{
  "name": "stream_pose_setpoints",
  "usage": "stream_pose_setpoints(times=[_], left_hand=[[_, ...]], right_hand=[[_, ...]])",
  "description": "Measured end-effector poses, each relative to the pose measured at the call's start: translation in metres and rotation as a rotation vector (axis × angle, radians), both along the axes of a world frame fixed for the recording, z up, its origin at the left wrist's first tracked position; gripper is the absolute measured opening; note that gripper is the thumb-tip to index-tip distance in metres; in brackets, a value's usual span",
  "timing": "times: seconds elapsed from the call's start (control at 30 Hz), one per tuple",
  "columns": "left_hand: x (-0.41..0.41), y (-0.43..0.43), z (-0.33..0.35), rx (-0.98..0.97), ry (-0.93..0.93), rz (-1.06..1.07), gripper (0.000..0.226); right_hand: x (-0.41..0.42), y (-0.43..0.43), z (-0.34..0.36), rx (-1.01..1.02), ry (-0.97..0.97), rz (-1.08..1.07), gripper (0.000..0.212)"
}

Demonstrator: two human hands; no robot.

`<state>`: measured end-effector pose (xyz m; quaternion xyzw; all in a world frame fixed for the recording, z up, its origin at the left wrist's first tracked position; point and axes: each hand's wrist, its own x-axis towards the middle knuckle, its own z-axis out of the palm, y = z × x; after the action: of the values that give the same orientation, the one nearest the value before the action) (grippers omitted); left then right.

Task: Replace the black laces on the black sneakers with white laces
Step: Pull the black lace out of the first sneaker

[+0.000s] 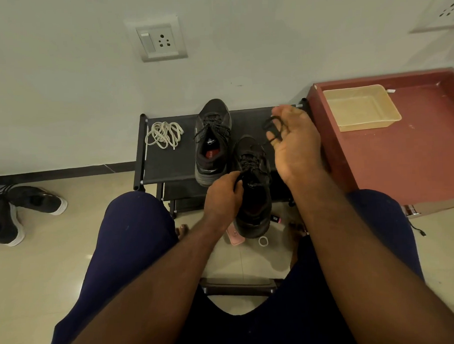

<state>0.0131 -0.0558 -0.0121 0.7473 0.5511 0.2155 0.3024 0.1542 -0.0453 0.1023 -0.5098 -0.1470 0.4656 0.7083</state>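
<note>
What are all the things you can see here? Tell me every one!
far sneaker: one, black, laced, on the rack top.
near sneaker: one, black, at the rack's front edge, held.
black lace: one, black, held up over the rack's right end.
white laces: one bundle, white, rack top, left.
rack: one, black, against the wall.
cabinet: one, red-brown, right of rack.
tray: one, beige, on the cabinet.
wall sockets: two, white, on the wall.
other shoes: two, black, white soles, floor, far left.
left hand: grips the near sneaker's lacing.
right hand: raised, holds the black lace.
</note>
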Motion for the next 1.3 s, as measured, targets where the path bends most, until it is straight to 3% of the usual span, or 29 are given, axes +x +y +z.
stream_pose_setpoints(times=[0.1, 0.17, 0.2, 0.3, 0.4, 0.57, 0.67, 0.73, 0.8, 0.87, 1.0, 1.1, 1.2, 1.3], left_hand=[[0.000, 0.001, 0.000, 0.018, 0.016, -0.005, 0.025], [0.000, 0.001, 0.000, 0.031, -0.003, 0.005, 0.021], [0.000, 0.002, 0.000, 0.035, -0.023, 0.016, 0.020], [0.003, 0.004, 0.003, 0.032, -0.066, 0.043, 0.024], [0.005, 0.005, 0.005, 0.018, -0.083, 0.038, 0.028], [0.001, 0.007, 0.007, -0.014, -0.123, 0.025, 0.021], [0.007, 0.013, 0.023, -0.020, -0.125, 0.036, 0.036], [0.015, 0.026, 0.041, -0.191, -0.238, 0.074, 0.033], [0.025, 0.044, 0.065, -0.538, -0.495, 0.153, 0.035], [0.033, 0.063, 0.086, -0.689, -0.563, 0.236, 0.033], [0.031, 0.071, 0.094, -0.166, 0.071, -0.002, 0.027], [0.027, 0.039, 0.075, -0.102, 0.285, -0.179, 0.014], [0.024, 0.018, 0.048, -0.096, 0.326, -0.202, 0.022], [0.021, 0.023, 0.037, -0.115, 0.126, -0.102, 0.019]], right_hand=[[0.010, -0.010, -0.018, -0.160, -0.523, 0.128, 0.026], [0.024, -0.022, -0.038, -0.345, -0.798, 0.209, 0.019], [0.030, -0.026, -0.047, -0.458, -0.884, 0.306, 0.012], [0.025, -0.036, -0.065, -0.687, -1.062, 0.688, 0.020], [0.008, -0.041, -0.075, -0.683, -1.155, 0.674, 0.028], [0.005, -0.041, -0.082, -0.648, -1.270, 0.528, 0.016], [0.007, -0.041, -0.082, -0.643, -1.277, 0.536, 0.017], [0.007, -0.041, -0.083, -0.642, -1.281, 0.551, 0.017], [0.008, -0.042, -0.085, -0.630, -1.279, 0.542, 0.015], [0.008, -0.042, -0.085, -0.628, -1.263, 0.526, 0.015], [0.009, -0.041, -0.080, -0.638, -1.204, 0.492, 0.018], [0.008, -0.039, -0.080, -0.634, -1.238, 0.481, 0.017], [0.006, -0.039, -0.080, -0.636, -1.251, 0.495, 0.018], [0.004, -0.040, -0.079, -0.628, -1.264, 0.512, 0.022]])
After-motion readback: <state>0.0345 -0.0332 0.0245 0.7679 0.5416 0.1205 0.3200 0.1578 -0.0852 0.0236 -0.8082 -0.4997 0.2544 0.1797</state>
